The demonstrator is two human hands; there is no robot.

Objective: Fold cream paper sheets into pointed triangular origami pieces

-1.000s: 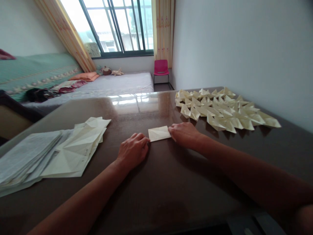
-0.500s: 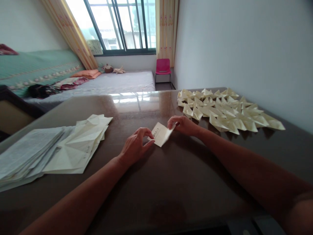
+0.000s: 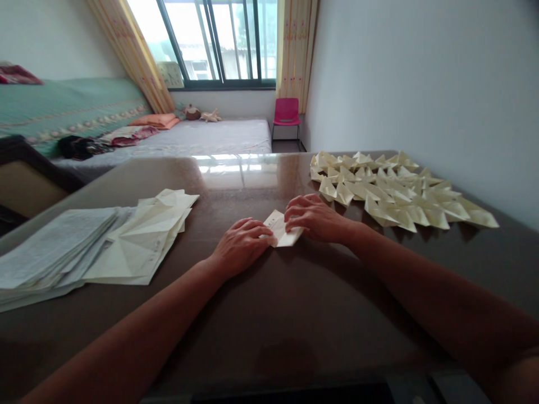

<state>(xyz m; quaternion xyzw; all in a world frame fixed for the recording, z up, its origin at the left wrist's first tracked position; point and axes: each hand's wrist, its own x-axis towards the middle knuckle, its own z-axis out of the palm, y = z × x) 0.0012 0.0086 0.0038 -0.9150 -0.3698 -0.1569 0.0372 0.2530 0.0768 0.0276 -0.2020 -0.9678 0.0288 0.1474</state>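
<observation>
A small folded sheet of cream paper (image 3: pixel 288 236) with some dark print lies on the brown table between my hands. My left hand (image 3: pixel 244 241) grips its left corner, the fingers together and the thumb low against the paper. On the other side, my right hand (image 3: pixel 314 217) holds the right part with bent fingers pressing on it from above. My fingers cover both ends of the sheet. To the left lies a fan of creased cream sheets (image 3: pixel 135 247). Many folded paper pieces (image 3: pixel 387 185) with pointed tips stand in rows at the far right.
A thick stack of thin printed paper (image 3: pixel 54 241) sits at the table's left, partly under the creased sheets. The glossy table (image 3: pixel 236 331) reaches toward a bed (image 3: pixel 219 134) and a pink chair (image 3: pixel 287 112) by the window. A wall (image 3: pixel 421 84) runs along the right.
My right hand has come down from the paper's raised right edge onto its top. The sheet now lies flatter, and my left fingers have closed over its left corner. The view has shifted slightly.
</observation>
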